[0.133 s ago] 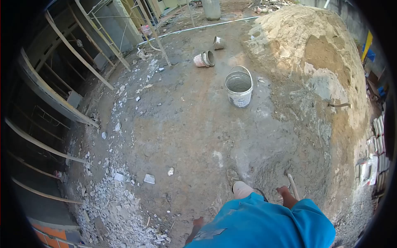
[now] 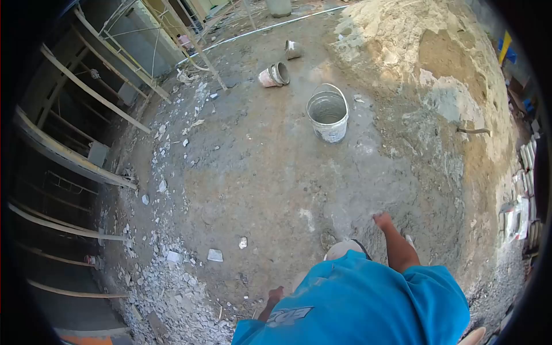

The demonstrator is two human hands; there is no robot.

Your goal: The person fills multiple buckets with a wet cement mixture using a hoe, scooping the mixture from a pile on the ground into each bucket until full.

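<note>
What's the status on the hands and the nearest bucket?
Right hand out over wet mortar, holding nothing visible. Left hand low at side, grip unclear. Upright bucket ahead, untouched. Rubble left.

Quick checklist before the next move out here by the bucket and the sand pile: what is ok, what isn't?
1. Right hand free: ok, stretched forward over the wet grey patch, holding nothing visible.
2. Left hand free: cannot tell, low beside the blue shirt, fingers unclear.
3. Bucket upright: ok, contents cannot tell.
4. Ground between person and bucket: ok, bare dirt.
5. Rubble to the left: not ok, loose fragments underfoot.
6. Two tipped containers beyond the bucket: not ok, on their sides.
</note>
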